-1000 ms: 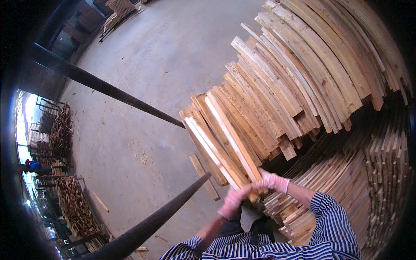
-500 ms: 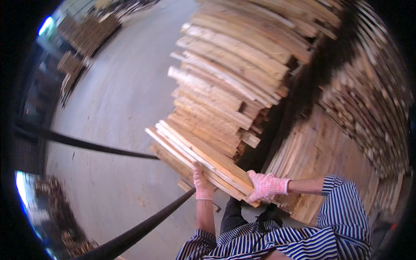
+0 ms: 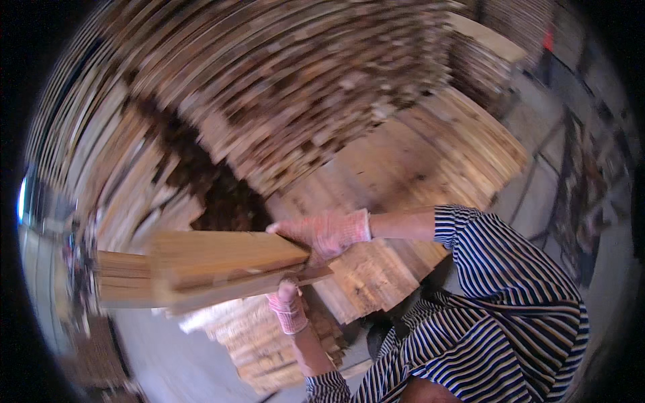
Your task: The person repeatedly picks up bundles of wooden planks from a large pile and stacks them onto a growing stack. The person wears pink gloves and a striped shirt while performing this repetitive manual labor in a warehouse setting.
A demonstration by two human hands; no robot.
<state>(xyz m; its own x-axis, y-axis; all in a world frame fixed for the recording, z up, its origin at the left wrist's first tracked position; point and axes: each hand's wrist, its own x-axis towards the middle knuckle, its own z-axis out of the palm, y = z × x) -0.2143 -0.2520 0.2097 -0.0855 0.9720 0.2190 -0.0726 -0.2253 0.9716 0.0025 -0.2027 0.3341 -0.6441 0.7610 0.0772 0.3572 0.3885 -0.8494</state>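
Several wooden boards, bundled together and blurred by motion, are lifted between my hands and point off to the left. My right hand, in a pink-and-white knit glove, is closed around their near end from above. Gloved the same way, my left hand grips the boards from the lower side, its thumb up along the edge; most of its fingers are hidden. Just beyond my right hand lies a low, flat stack of boards. Beneath the held boards is another pile of boards.
A tall stack of rough-edged planks rises at the far side, with more planks at the left. A dark gap runs between them. Dark scraps lie on the grey floor at the right.
My view has swung right, from the board pile beside the open floor to the flat stack and tall plank stack. The boards have come along, still in both hands.
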